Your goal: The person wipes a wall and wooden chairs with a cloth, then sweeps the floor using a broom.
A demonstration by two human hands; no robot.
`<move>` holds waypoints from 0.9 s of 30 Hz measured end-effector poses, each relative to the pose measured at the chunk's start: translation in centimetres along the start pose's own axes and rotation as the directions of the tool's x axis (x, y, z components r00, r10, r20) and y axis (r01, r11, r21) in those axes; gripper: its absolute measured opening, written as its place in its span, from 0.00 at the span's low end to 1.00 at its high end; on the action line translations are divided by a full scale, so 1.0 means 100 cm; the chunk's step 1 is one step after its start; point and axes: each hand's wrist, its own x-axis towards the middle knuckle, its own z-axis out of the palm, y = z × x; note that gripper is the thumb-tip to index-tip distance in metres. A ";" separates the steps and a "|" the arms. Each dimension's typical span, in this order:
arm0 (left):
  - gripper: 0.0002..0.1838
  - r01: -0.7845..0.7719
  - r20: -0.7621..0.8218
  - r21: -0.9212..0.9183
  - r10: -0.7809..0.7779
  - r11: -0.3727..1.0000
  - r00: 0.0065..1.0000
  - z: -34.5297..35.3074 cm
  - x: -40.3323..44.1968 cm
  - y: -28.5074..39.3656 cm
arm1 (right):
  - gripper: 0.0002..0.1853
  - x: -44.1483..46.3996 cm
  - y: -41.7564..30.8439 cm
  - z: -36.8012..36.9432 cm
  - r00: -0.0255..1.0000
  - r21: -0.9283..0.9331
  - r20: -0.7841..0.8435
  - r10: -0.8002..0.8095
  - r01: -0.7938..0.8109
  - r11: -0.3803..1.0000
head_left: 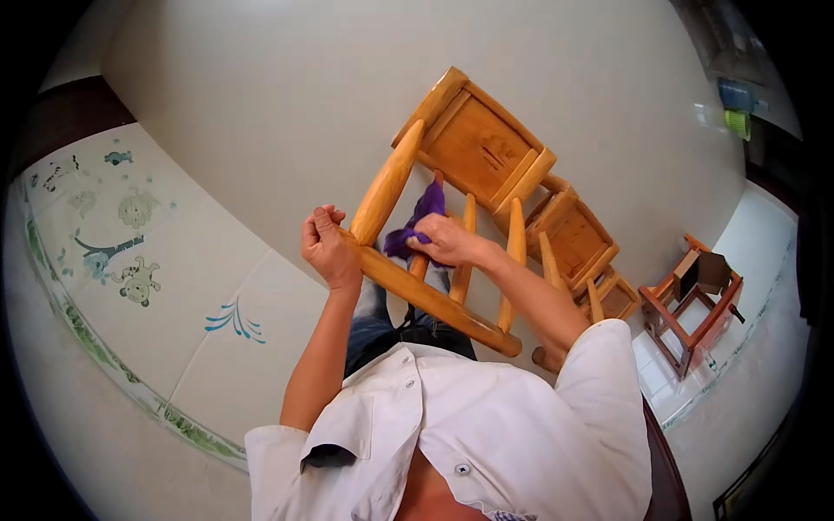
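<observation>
A glossy yellow-brown wooden chair [482, 139] is tilted in front of me, with its backrest spindles and long rail [434, 297] towards my body. My left hand [328, 247] is closed at the left end of that rail, beside the thick post [388, 189]. Between the spindles, my right hand [447, 240] is closed on a purple cloth [426, 213]. The cloth lies against one of the inner spindles, and part of it is hidden by my fingers.
More wooden chairs [573, 239] stand in a row to the right. Beyond them is a reddish-brown wooden frame [673, 334] with a cardboard box [702, 273]. A green basket [738, 124] is at the far right. Tiles with animal pictures [139, 282] cover the left wall.
</observation>
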 end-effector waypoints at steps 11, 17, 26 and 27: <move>0.17 -0.027 0.083 -0.056 0.031 0.998 0.996 -0.003 0.001 -0.003 | 0.15 -0.116 -0.143 0.047 0.899 -0.437 -0.437 -0.027 -0.186 0.880; 0.22 0.026 0.182 -0.040 -0.018 0.999 0.983 -0.007 0.009 -0.006 | 0.19 -0.206 -0.121 0.092 0.663 -0.483 -0.749 0.017 -0.564 0.670; 0.37 0.718 0.752 -0.093 -0.423 0.690 0.505 -0.042 0.053 0.002 | 0.21 0.022 -0.168 0.064 0.720 -0.552 -0.653 -0.234 -0.241 0.798; 0.37 0.676 0.726 -0.097 -0.413 0.731 0.550 -0.039 0.060 0.005 | 0.21 0.021 -0.161 0.061 0.736 -0.567 -0.632 -0.242 -0.227 0.792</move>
